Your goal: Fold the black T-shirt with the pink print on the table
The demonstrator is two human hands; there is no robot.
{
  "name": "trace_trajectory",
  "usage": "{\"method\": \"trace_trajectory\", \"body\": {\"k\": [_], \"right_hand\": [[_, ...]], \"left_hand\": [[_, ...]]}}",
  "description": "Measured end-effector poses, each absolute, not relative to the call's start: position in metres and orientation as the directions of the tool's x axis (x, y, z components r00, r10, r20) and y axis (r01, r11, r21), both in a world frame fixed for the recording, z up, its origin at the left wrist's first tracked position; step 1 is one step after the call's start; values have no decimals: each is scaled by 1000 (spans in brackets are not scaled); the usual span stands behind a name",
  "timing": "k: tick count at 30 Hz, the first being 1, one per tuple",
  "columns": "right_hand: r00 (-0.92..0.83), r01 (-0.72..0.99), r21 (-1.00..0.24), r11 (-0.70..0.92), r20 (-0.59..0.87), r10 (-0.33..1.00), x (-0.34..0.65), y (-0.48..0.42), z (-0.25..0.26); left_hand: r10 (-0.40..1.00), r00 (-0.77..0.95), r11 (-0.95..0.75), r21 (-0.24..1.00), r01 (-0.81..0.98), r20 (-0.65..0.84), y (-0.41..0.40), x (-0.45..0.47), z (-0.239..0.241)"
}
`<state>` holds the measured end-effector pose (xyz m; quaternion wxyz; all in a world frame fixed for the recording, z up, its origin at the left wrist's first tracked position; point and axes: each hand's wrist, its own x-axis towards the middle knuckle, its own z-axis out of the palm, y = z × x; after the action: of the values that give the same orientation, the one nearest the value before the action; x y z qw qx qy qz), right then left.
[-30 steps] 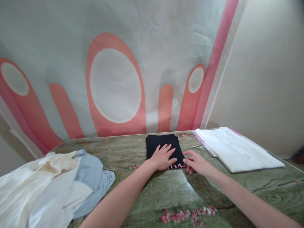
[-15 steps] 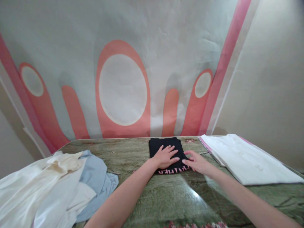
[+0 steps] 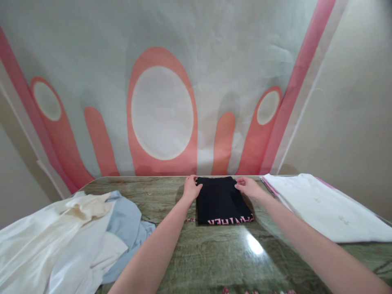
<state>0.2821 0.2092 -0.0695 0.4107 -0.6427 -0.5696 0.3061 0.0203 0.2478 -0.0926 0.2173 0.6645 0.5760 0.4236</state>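
A folded black garment (image 3: pixel 221 200) lies flat on the table, with pink lettering along its near edge. At its far left corner is my left hand (image 3: pixel 191 188), fingers closed on the cloth's edge. My right hand (image 3: pixel 247 187) pinches the far right corner between thumb and fingers. The garment's middle is uncovered between the two hands. Its underside and the fingertips behind the corners are hidden.
Left on the table (image 3: pixel 190 261) is a loose heap of cream and white cloth (image 3: pixel 61 241) with a light blue garment (image 3: pixel 128 228). Folded white garments (image 3: pixel 324 208) lie in a stack at the right. A wall with orange shapes (image 3: pixel 162 163) rises behind the table.
My left hand has left its flat position on the black garment and moved to the far left corner. My right hand has shifted from the right side up to the far right corner.
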Motion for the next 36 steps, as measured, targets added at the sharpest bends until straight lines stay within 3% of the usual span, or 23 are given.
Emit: {"method": "trace_trajectory", "body": {"k": [5,9,14,17,21,24,26,29,31,32,34,36], "right_hand": [[215,439,-898,-31,72,974,265,240,-82],[191,372,-928,-28,47,980,258,241,-79],[-12,-41,-998,39,39,999,257,213,-44],[-125,-101,-994,31,44,991,267,182,-16],[-250,-57,-997,46,59,967,296,132,15],[-431,141,-986,88,19,902,317,91,32],[-646,299,-950,87,-135,751,322,66,43],[-841,380,-915,138,-280,462,316,39,54],[-869,375,-914,155,-289,402,308,32,53],[-855,378,-913,155,-280,438,304,33,49],[-775,416,-895,162,-256,578,298,43,35],[-661,475,-856,206,-192,725,295,61,13]], "left_hand": [[972,2,-203,837,508,234,251,20,-97],[995,17,-100,951,294,99,246,25,-87],[990,141,-17,997,74,6,231,27,-44],[938,340,-57,998,-23,62,208,24,-1],[745,641,-232,973,-15,188,157,22,58],[502,859,-239,971,26,100,119,24,87],[285,958,-183,980,74,-19,103,26,96],[33,983,-137,974,181,-178,97,28,98],[77,978,-167,965,204,-193,105,28,89],[161,971,-205,957,206,-175,112,29,82],[346,927,-330,906,266,-146,130,29,61],[528,834,-451,779,436,-161,151,31,35]]}}
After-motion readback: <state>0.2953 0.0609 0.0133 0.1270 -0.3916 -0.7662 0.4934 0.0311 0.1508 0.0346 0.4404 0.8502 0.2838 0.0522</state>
